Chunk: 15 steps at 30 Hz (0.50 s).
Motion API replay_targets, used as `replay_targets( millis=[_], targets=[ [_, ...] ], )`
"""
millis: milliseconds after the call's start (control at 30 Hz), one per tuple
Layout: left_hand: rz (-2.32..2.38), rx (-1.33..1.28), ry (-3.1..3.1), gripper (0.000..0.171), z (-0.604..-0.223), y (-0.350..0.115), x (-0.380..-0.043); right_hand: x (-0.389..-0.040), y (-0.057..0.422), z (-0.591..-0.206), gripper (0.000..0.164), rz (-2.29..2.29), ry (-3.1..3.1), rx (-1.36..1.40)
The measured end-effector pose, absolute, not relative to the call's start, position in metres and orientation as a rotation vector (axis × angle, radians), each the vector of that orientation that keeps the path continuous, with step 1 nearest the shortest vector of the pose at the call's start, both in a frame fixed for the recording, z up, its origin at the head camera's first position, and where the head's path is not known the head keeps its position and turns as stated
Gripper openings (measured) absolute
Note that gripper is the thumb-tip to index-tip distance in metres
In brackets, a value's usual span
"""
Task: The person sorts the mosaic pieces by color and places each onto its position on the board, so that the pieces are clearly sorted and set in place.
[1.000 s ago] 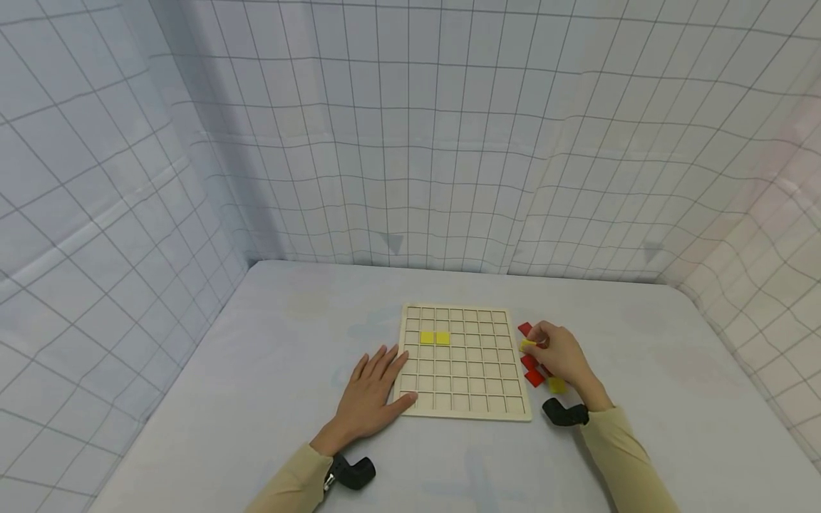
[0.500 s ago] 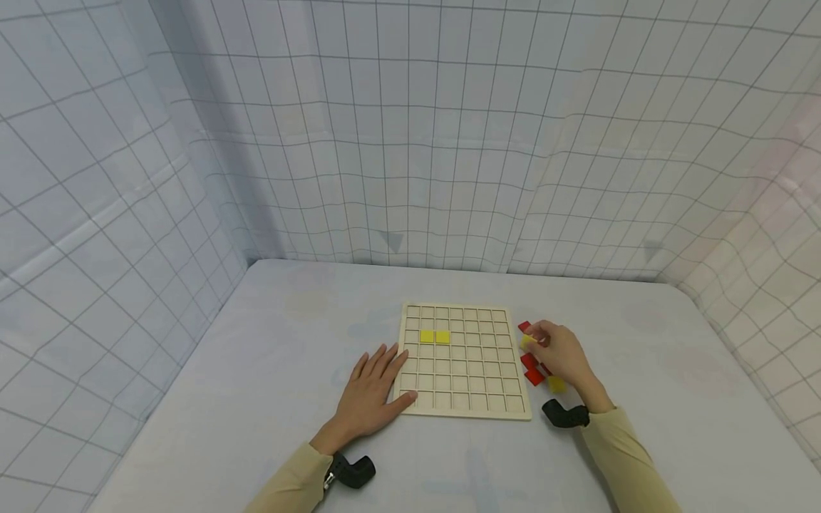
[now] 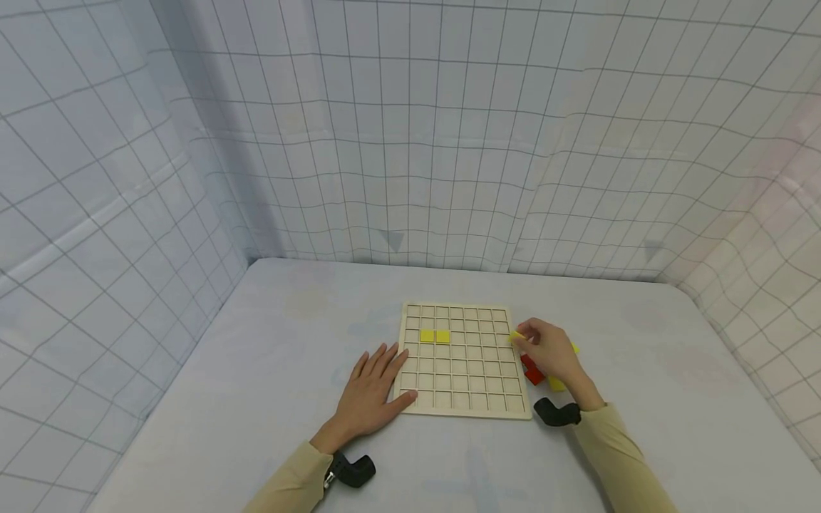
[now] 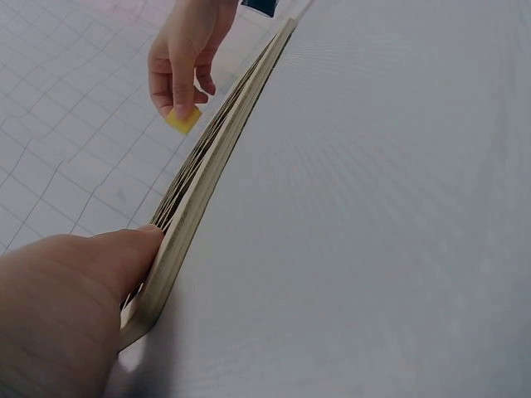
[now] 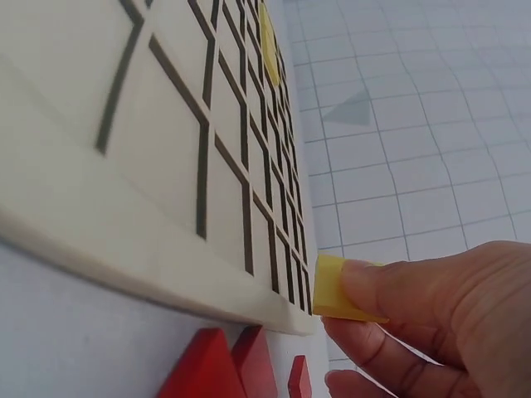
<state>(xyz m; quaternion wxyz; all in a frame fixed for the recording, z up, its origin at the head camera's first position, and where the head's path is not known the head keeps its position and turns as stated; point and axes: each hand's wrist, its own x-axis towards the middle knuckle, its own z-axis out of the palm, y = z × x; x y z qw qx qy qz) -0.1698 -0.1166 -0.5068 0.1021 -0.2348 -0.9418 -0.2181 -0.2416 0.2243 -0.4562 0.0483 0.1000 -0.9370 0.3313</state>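
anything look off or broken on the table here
Nothing looks spilled or damaged. At most, the loose red tiles look untidy: they lie at skewed angles just right of the grid board, while the two yellow tiles in its cells sit square.

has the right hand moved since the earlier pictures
Yes, leftward: in the head view, the right hand has shifted toward the board, and the yellow tile it pinches now overlaps the board's right edge.

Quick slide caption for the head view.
Right hand pinching a yellow tile at the right edge of a gridded board, left hand touching its left edge.
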Motion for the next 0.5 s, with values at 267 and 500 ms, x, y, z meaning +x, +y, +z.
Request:
replay_targets(
  millis=[267, 500],
  targets=[
    [-0.628, -0.690, -2.784, 0.071, -0.507, -0.117, -0.170, -0.244, 0.210, -0.456, 0.017, 1.056, -2.820, 0.377],
    [-0.638, -0.693, -2.792, 0.072, -0.505, -0.117, -0.170, -0.247, 0.199, -0.457, 0.015, 1.115, -2.775, 0.448]
  ],
)
